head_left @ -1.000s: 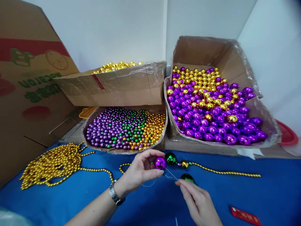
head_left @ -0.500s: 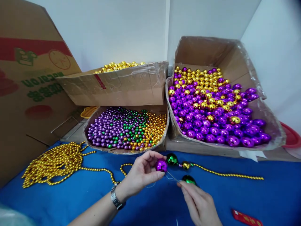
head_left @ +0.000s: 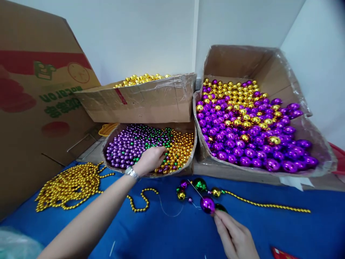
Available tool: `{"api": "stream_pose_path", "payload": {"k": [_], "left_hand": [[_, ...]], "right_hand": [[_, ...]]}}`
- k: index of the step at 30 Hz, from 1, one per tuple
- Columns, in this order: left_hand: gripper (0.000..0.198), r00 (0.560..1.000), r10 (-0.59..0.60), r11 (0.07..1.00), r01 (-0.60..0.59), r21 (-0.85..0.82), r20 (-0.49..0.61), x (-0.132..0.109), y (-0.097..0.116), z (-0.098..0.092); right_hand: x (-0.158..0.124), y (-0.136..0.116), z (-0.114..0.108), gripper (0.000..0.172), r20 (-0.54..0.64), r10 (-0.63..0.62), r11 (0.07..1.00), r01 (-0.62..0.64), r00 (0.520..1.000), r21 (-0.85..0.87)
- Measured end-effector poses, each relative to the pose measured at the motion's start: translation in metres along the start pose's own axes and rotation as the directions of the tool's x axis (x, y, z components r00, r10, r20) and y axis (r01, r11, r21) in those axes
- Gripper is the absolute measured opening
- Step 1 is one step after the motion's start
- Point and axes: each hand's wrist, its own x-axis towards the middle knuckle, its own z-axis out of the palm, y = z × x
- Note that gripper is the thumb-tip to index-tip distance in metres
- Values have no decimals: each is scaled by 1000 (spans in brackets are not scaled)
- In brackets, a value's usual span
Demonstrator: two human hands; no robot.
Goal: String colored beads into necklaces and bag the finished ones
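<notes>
My left hand (head_left: pixel 151 159) reaches into the front box of small beads (head_left: pixel 129 145), over the green and gold ones. Its fingers are bent down and what they hold, if anything, is hidden. Above the blue cloth, my right hand (head_left: pixel 234 230) pinches a needle by its lower end, behind a large purple ball (head_left: pixel 207 205) threaded on it. Thread runs from there to a small purple bead (head_left: pixel 190 200). Beside it lie a large green ball (head_left: pixel 199 185), gold balls (head_left: pixel 181 195) and a gold bead chain (head_left: pixel 266 204). Another green ball is partly hidden behind the purple one.
A box of larger purple and gold balls (head_left: pixel 249 153) stands at the right. Behind the front box is another box (head_left: pixel 142 104) with gold balls. A pile of gold bead chain (head_left: pixel 71 185) lies left; a red packet (head_left: pixel 281 253) lies front right. A tall carton (head_left: pixel 24 144) stands far left.
My left hand has let go of the large purple ball and moved up and left into the bead box. The purple ball now sits on the needle by my right hand. The view has shifted slightly.
</notes>
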Motion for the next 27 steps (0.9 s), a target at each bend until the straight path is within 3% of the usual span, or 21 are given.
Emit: {"api": "stream_pose_path", "payload": {"k": [3, 6, 10, 12, 14, 16, 17, 19, 22, 27], "left_hand": [[10, 999, -31, 998, 28, 55, 38, 15, -23, 11], [14, 998, -43, 998, 41, 42, 46, 17, -29, 18], [17, 999, -33, 996, 36, -80, 31, 8, -12, 8], [26, 999, -25, 966, 33, -257, 35, -2, 5, 2], [30, 996, -41, 790, 82, -607, 80, -13, 25, 2], [28, 984, -44, 422, 173, -890, 170, -24, 42, 6], [27, 976, -34, 250, 216, -944, 215, -28, 49, 9], [24, 962, -8, 76, 271, -959, 272, -35, 60, 15], [23, 951, 4, 7, 310, -951, 310, -38, 68, 21], [22, 949, 24, 44, 314, -948, 316, -40, 72, 22]], "right_hand": [[0, 0, 1, 23, 8, -17, 1000, 17, 1000, -5], [0, -2, 2, 24, 13, -14, 1000, 14, 1000, 11], [4, -7, 3, 24, 6, -1, 1000, 1, 1000, 29], [7, -10, 3, 24, -9, 6, 1000, -6, 1000, 30], [11, -13, 3, 24, -23, 14, 1000, -13, 1000, 25], [14, -16, 2, 24, -29, 20, 1000, -19, 999, 20], [15, -17, 2, 24, -26, 21, 1000, -21, 999, 19], [16, -19, 0, 25, -23, 25, 1000, -25, 999, 18], [16, -20, -2, 26, -37, 19, 1000, -19, 999, 4], [13, -17, -4, 28, -48, 18, 999, -20, 999, -34]]}}
